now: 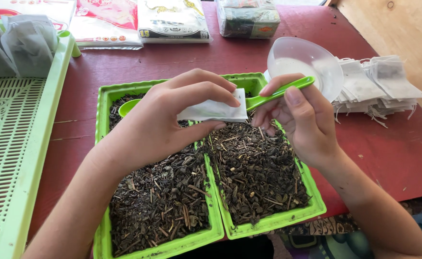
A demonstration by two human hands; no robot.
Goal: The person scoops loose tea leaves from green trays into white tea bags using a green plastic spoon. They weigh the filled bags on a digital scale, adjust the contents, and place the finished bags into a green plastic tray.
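Note:
My left hand (pixel 165 120) pinches a small white paper sachet (pixel 215 110) over two green trays. My right hand (pixel 299 120) grips the handle of a green plastic spoon (pixel 268 96), whose shaft runs behind the sachet; a green bowl end (pixel 126 108) shows to the left of my left hand. The left green tray (pixel 106 96) and the right green tray (pixel 316 201) sit side by side, both full of dark dried leaves and twigs (pixel 254 168).
A clear plastic bowl (pixel 306 64) and a stack of empty white sachets (pixel 383 84) lie to the right on the red table (pixel 393 153). A pale green slotted tray (pixel 14 144) with filled sachets (pixel 19 43) is on the left. Several packets (pixel 172 19) line the back edge.

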